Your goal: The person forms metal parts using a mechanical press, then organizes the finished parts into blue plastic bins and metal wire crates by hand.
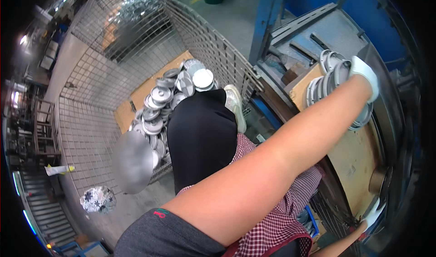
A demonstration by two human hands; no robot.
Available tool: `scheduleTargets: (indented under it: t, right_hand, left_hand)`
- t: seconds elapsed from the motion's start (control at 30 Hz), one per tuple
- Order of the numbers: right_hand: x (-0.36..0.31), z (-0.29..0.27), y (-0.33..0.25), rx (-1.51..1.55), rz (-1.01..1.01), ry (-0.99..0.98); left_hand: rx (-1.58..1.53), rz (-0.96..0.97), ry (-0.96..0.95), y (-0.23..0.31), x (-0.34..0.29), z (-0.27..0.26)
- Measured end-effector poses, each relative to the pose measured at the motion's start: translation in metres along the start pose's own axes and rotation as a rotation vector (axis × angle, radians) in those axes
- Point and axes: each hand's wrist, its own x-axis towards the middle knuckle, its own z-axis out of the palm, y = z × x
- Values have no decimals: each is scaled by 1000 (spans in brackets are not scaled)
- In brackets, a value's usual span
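Observation:
My left arm crosses the view to the upper right. Its white-gloved left hand [367, 78] is against the outer side of a group of round grey metal discs [320, 87] on a tan board [352, 159]. Its fingers are mostly hidden, so I cannot see whether it grips a disc. Lower down, my right hand [374, 214], also in a white glove, rests by the board's near right edge with fingers stretched out. Just above it stands a short brownish metal cylinder [378, 180]. A small red thing [362, 236] shows beside the right wrist.
Left of me, a large wire-mesh cage [91, 116] holds a heap of similar metal discs [154, 114]. A person's shoe [235, 107] shows by its side. Blue machine framing [265, 25] rises behind the board, with dark bars [304, 52] on a metal shelf. Below is a blue bin [313, 220].

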Motion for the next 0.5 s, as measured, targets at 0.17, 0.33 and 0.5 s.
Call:
scheduleTargets:
  t: [0.17,0.33,0.5]
  right_hand:
    - [-34,-12,-29,104,345,-52]
    - [-54,-10,-62,-111,560,-21]
    - [-38,5,-30,-209,547,96]
  left_hand:
    - [21,27,21,-9,3,3]
    - [19,63,40,1,14,10]
    - [35,20,64,4,27,16]
